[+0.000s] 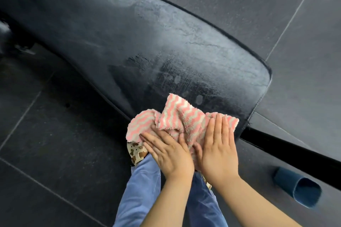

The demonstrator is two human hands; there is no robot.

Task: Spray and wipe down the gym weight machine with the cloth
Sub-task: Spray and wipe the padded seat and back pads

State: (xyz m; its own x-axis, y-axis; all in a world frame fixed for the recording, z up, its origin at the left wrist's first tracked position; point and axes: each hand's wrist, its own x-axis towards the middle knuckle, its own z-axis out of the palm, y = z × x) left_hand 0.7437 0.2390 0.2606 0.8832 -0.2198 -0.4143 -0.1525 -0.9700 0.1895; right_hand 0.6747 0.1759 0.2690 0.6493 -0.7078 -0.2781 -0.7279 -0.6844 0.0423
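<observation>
I see the cloth (181,118), a fluffy rag with pink and white wavy stripes, lying crumpled on the near end of the bench pad (129,42), just below the centre of the frame. The pad is a long black upholstered cushion that runs from the upper left down to a rounded end at the centre right, and its surface is misted with a pale, wet film, with darker streaks and a few droplet marks just above the cloth. My left hand (169,155) lies flat on the lower left part of the cloth, fingers straight and close together, pressing it down onto the pad's edge. My right hand (219,151) lies flat on the right part of the cloth in the same way, fingers straight and together, with its thumb tucked toward the left hand; the two hands sit side by side, nearly touching. Neither hand curls round the fabric. Below the hands, at the bottom centre, I can see blue trouser legs (142,190) and a patterned shoe (136,152) peeking out under the cloth's left corner. A dark blue tube end (302,190), open-mouthed and blurred, sits at the lower right beside a black frame bar (287,150). Dark grey floor tiles (46,143) with pale grout lines fill the surroundings.
</observation>
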